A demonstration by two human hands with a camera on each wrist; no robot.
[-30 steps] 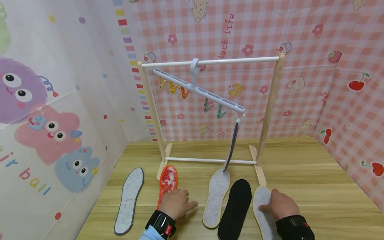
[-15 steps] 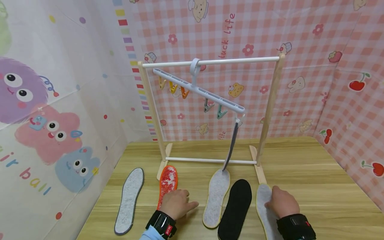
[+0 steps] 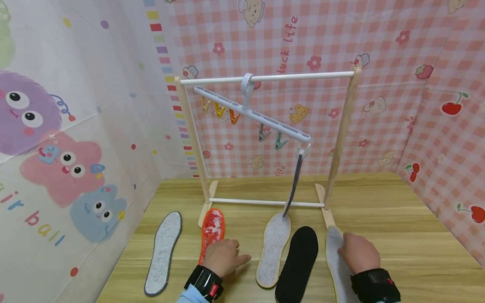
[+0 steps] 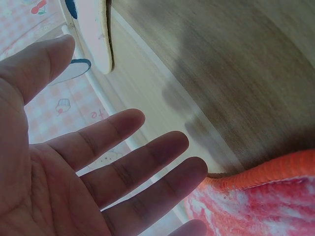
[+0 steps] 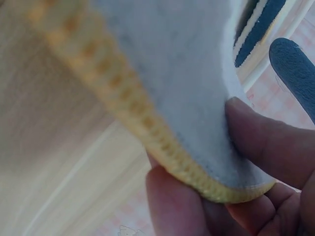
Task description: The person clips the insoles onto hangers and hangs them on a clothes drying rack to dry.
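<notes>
My right hand pinches a grey insole with yellow edging at the table's right; in the right wrist view the thumb lies on its grey face and the fingers are behind its edge. My left hand is over the lower part of a red insole with orange edging, its fingers spread and holding nothing, as the left wrist view shows too. Between the hands lie a grey insole with yellow edging and a black one, close side by side.
A grey insole lies at the far left. Behind stands a wooden rack with a white hanger carrying several coloured clips. From the hanger's near right end hangs a dark-edged insole, seen edge-on.
The insole in my right hand has shifted slightly right and its top end has risen a little, with the fingers now more behind it. My left hand has stayed in place.
</notes>
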